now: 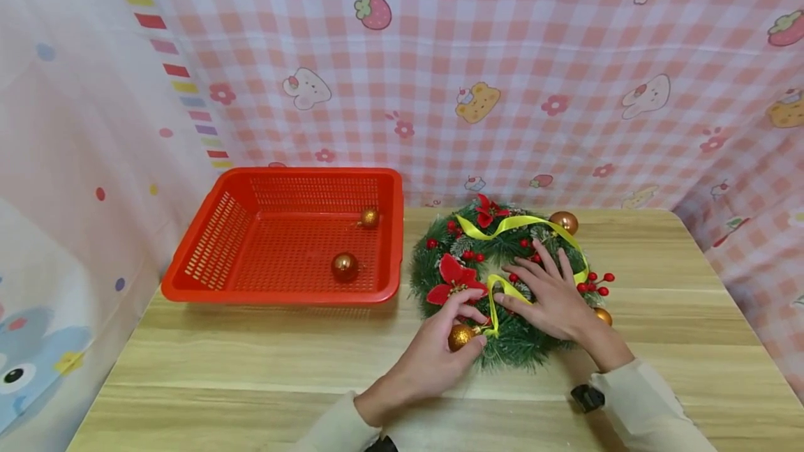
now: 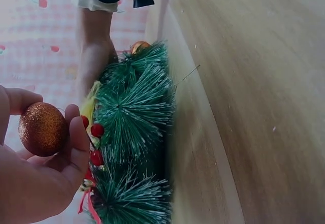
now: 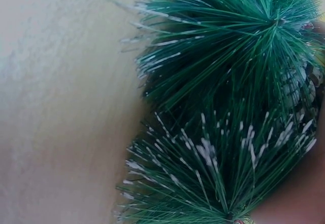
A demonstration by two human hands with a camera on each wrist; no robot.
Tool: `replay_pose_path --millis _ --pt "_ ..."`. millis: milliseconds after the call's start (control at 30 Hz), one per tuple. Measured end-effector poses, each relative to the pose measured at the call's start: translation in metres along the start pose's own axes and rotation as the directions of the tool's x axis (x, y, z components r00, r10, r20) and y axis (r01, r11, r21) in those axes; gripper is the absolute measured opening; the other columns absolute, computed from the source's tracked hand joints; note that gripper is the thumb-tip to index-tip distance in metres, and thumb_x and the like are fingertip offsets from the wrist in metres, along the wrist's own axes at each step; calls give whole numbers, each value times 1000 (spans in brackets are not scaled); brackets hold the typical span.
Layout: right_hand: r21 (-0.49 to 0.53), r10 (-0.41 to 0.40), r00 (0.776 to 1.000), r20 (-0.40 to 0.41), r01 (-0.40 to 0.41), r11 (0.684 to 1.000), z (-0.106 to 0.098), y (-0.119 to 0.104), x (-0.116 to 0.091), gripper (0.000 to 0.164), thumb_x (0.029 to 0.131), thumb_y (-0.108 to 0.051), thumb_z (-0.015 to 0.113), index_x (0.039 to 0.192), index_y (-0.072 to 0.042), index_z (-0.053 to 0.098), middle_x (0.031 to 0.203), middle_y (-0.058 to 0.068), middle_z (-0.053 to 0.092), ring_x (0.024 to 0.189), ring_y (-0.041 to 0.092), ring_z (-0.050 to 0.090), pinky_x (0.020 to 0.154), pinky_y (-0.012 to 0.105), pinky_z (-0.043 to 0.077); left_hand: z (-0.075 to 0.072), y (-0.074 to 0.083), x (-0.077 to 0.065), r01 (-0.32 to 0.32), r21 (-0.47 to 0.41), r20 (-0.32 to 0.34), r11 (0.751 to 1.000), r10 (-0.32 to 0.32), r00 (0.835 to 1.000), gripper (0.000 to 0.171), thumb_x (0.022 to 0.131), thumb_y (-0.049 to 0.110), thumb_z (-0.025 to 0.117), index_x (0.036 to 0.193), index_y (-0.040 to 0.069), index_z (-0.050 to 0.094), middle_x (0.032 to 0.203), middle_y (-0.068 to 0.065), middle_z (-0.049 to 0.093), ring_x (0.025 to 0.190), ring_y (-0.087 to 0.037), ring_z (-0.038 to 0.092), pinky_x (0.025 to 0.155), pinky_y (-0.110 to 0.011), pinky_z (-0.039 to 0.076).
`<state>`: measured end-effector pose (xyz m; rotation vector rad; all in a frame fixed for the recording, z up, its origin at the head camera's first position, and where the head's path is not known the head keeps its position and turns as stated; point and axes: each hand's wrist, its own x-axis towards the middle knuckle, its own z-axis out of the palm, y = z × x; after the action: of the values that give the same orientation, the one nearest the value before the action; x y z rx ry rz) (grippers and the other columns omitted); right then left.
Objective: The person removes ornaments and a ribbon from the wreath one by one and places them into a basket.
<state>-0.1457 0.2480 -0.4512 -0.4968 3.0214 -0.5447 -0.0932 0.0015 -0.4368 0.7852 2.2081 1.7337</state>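
My left hand [image 1: 433, 351] holds a glittery copper-gold bauble [image 2: 43, 129] between thumb and fingers at the front edge of a green Christmas wreath [image 1: 521, 347]. Beside the bauble's cap, a yellow ribbon [image 1: 493, 312] loops up over the wreath. My right hand [image 1: 553, 302] rests on the wreath's right side, fingers spread and fairly straight, the thumb by the ribbon loop. A red poinsettia flower [image 1: 453, 274] sits just beyond the left fingertips. In the right wrist view, frosted green needles [image 3: 213, 158] fill most of the picture.
A red plastic basket [image 1: 283, 295] stands to the left with a shiny bauble [image 1: 345, 266] and a smaller glittery bauble [image 1: 369, 217] inside. Another shiny bauble [image 1: 564, 222] is at the wreath's back right, near red berries [image 1: 603, 290]. A patterned curtain [image 1: 402, 89] hangs behind the wooden table [image 1: 251, 375].
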Motion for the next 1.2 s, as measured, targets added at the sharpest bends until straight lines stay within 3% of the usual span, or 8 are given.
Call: replay_pose_path --millis 300,533,733,900,1067,1200 --pt "-14 -1 1000 -4 1 1000 -2 -1 0 65 96 -59 50 141 -13 55 148 19 48 152 38 2 115 63 -9 -16 12 -3 34 -64 -37 997 -36 999 57 96 12 63 145 29 39 119 -5 63 96 -9 64 85 -23 51" --pt "-5 -5 1000 -6 5 1000 0 0 -1 65 96 -59 50 141 -13 55 148 19 48 152 38 1 115 63 -10 -41 24 -5 40 -69 -97 997 -47 994 61 96 11 63 146 31 36 124 -9 61 102 -17 63 82 -23 48" --pt "-1 -16 1000 -12 16 1000 2 0 -1 64 96 -58 50 141 -13 55 149 19 46 151 38 2 115 63 -9 -71 30 -5 23 -14 -200 1000 -25 979 60 95 9 64 146 29 38 122 -2 61 90 -16 62 69 -25 49" --pt "-1 -22 1000 -16 22 1000 3 0 -2 64 96 -58 51 141 -14 55 151 19 43 151 39 2 115 63 -9 -95 29 -7 32 58 -286 998 -14 958 58 96 11 64 145 31 39 119 3 62 91 -16 61 76 -30 48" --pt "3 -22 1000 -20 22 1000 3 0 -2 63 96 -57 51 142 -14 54 156 19 36 151 38 2 115 63 -10 -113 25 -10 57 110 -322 992 -19 947 59 96 12 63 146 30 37 122 -6 62 89 -17 61 74 -31 50" --pt "-1 -24 999 -22 24 1000 2 0 -2 64 96 -57 51 143 -14 53 159 19 31 152 38 1 115 63 -9 -125 21 -11 92 138 -345 986 -39 938 61 95 13 64 146 31 37 122 -3 62 86 -18 61 68 -29 50"
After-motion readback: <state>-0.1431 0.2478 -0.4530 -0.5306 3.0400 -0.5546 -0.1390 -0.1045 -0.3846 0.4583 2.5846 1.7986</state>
